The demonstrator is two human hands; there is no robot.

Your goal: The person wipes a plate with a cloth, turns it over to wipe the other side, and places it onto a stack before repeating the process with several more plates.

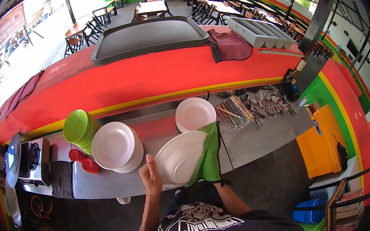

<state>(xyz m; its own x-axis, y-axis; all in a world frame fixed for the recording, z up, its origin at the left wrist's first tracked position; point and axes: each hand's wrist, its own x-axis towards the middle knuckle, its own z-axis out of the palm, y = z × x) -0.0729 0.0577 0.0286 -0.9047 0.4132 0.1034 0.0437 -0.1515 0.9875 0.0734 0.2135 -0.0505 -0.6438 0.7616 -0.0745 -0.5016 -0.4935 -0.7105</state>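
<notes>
A white plate is held up, tilted, in front of my body. My left hand grips its left edge, thumb raised along the rim. A green cloth drapes over the plate's right side. My right hand is behind that cloth, its fingers hidden, holding the cloth against the plate; only the wrist shows below. Left of the plate stands a stack of white plates on the steel counter. Behind it is a smaller white stack.
Green bowls and red cups stand at the left, near a gas stove. Loose cutlery lies at the right. Dark trays and a grey cutlery holder rest on the red ledge.
</notes>
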